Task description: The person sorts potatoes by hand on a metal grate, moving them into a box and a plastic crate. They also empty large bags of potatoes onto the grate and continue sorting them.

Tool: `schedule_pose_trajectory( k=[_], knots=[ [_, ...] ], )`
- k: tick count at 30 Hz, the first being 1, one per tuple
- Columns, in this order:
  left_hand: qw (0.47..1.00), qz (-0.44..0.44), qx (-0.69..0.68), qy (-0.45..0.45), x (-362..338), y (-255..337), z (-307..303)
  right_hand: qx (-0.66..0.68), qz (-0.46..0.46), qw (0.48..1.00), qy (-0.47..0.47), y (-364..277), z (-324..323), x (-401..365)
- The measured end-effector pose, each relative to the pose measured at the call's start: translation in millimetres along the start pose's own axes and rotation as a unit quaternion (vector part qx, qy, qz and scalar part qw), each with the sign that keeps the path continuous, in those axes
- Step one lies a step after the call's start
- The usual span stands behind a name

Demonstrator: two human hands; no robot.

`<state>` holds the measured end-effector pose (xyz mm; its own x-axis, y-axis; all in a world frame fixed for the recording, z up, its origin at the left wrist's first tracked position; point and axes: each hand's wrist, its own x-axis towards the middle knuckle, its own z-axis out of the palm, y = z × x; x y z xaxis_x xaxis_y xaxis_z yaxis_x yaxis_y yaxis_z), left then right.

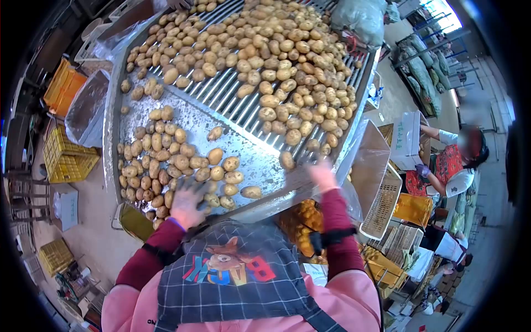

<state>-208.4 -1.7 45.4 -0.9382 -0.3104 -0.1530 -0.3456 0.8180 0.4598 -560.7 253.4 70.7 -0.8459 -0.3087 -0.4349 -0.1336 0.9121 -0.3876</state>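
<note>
Hands first: the left hand (187, 202) is spread flat, fingers apart and gripping nothing, over the potatoes (160, 166) heaped at the near left corner of the steel table (260, 157). It is smeared with blur, so whether it touches them is hard to say. The right hand (322, 176) is at the table's near right edge, blurred too, and I cannot tell whether it is loose or closed. A single potato (286, 160) lies just to its left. Between the two hands the steel is mostly bare, with a few loose potatoes: good room there. Farther out, the roller bed (232, 97) carries a dense spread, thickest far and right. Beyond the right rim are a white basket (381, 207) and a co-worker (451, 166) by a carton (406, 138). Off to the left, yellow crates (66, 160) stand on the floor. The table's near edge is partly hidden behind the person's own apron (232, 276).
</note>
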Motion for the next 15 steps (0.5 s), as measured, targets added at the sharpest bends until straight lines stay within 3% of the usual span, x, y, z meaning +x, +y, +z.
schedule_pose_trajectory(
  k=[1, 3, 5, 8, 9, 10, 11, 12, 13, 15],
  knots=[
    [0.994, -0.074, -0.077, 0.008, -12, -22, 11, -0.026, 0.015, 0.999, -0.012, -37, 40, -16],
    [0.989, -0.148, 0.014, 0.005, -37, -38, -6, -0.103, -0.228, 0.961, -0.115, -79, 96, -46],
    [0.98, -0.175, 0.002, 0.092, -67, -74, 6, -0.135, -0.317, 0.924, -0.165, -107, 131, -70],
    [0.962, -0.219, 0.104, 0.125, -92, -74, 3, 0.032, -0.3, 0.938, -0.169, -136, 93, -31],
    [0.954, -0.233, 0.098, 0.159, -99, -72, 5, -0.033, -0.255, 0.96, -0.114, -159, 59, -11],
    [0.946, -0.245, 0.093, 0.191, -107, -70, 7, -0.109, -0.161, 0.971, -0.139, -184, 37, 29],
    [0.937, -0.264, 0.052, 0.223, -111, -69, 13, -0.157, -0.32, 0.933, 0.05, -173, 41, 68],
    [0.925, -0.28, 0.011, 0.255, -112, -68, 23, -0.171, -0.333, 0.924, 0.083, -183, 24, 84],
    [0.912, -0.293, -0.03, 0.286, -109, -65, 25, -0.27, -0.25, 0.927, -0.072, -202, 13, 102],
    [0.913, -0.284, -0.047, 0.29, -102, -65, 26, -0.321, -0.262, 0.881, -0.229, -225, 13, 95]
  ],
)
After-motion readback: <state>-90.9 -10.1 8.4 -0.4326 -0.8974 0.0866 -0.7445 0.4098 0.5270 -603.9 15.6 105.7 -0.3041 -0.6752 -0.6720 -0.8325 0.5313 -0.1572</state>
